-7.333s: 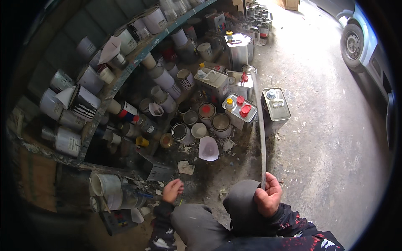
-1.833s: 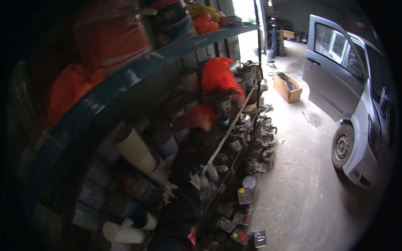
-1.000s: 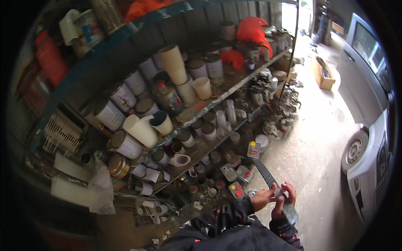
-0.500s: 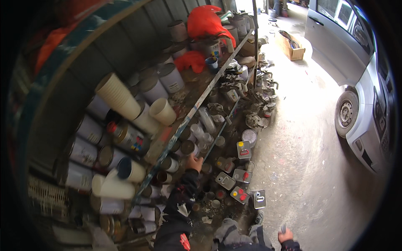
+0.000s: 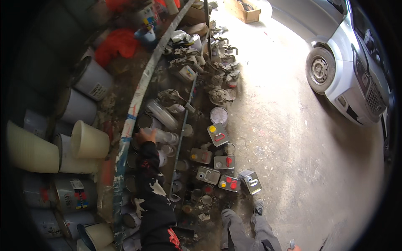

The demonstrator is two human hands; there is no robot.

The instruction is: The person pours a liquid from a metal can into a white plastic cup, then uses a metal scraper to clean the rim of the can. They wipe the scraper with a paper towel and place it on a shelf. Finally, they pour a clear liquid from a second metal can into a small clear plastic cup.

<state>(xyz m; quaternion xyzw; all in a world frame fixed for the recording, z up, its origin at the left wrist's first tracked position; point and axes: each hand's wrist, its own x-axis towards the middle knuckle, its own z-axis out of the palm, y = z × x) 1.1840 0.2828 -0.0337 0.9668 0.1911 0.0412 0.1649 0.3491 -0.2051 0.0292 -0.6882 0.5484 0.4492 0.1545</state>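
Observation:
My left hand reaches past the edge of the upper shelf into the lower shelf. It is at the left end of a stack of clear plastic cups; its fingers are partly hidden, so a grip cannot be made out. Behind the hand lies another long stack of clear cups, with paint cans around it. Only the top of my right hand shows at the lower edge. It is closed on a small grey object, whose kind I cannot tell.
The upper shelf bears paint cans and cream plastic tubs. Several metal solvent cans stand on the floor by my feet. Spray guns hang beyond the shelf post. A silver car stands at the right, a cardboard box far off.
My left hand has moved deeper into the lower shelf, up to the clear cups. The view has shifted, and my right hand has sunk almost out of the picture.

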